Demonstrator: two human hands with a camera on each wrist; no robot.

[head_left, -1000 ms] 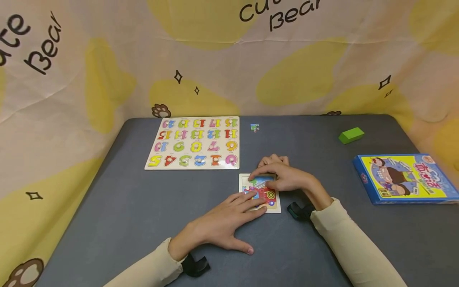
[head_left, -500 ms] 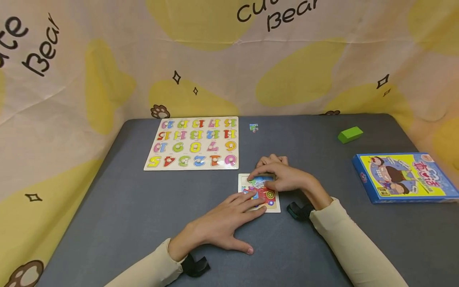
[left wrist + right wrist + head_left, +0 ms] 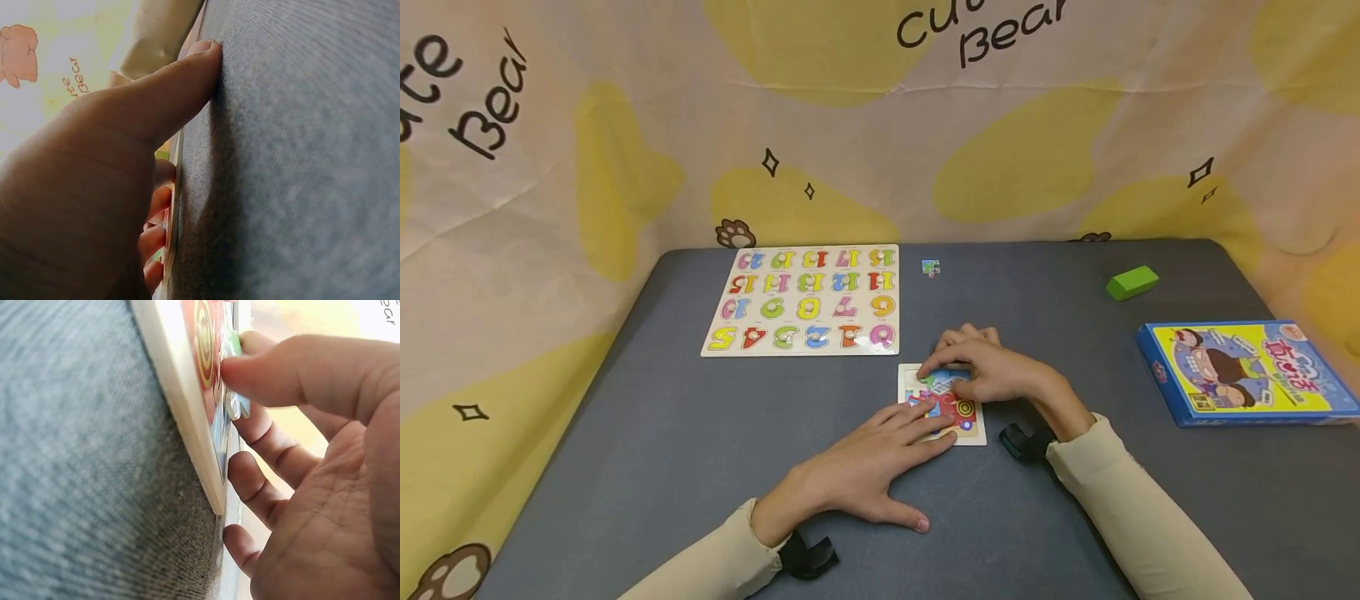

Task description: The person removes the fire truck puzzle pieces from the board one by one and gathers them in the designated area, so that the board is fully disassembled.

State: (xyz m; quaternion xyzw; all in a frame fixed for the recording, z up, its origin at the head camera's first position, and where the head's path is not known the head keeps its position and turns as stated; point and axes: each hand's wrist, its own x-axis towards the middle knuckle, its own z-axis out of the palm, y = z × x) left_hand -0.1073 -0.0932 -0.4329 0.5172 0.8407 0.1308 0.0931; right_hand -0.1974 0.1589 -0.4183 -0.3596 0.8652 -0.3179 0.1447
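Observation:
A small jigsaw board [image 3: 981,438] with a red vehicle picture and a pale frame lies flat on the grey table. My left hand [image 3: 872,467] is spread over its near left part, fingertips resting on the picture and thumb out on the table. At the board's far side, the thumb and index finger of my right hand [image 3: 1003,371] pinch a puzzle piece [image 3: 235,405], which stands slightly proud of the picture in the right wrist view. The other right fingers curl beyond the far edge. In the left wrist view, the left fingers [image 3: 160,199] hide most of the board.
A number puzzle board [image 3: 801,352] lies upside down to me at the back left. Beside it is a loose puzzle piece [image 3: 931,267]. To the right are a green block [image 3: 1132,283] and a blue-and-yellow box [image 3: 1247,375]. A printed cloth [image 3: 850,125] hangs behind the table.
The piece under my right fingers has shifted slightly on the board since the earliest frame. Both hands stay almost where they were.

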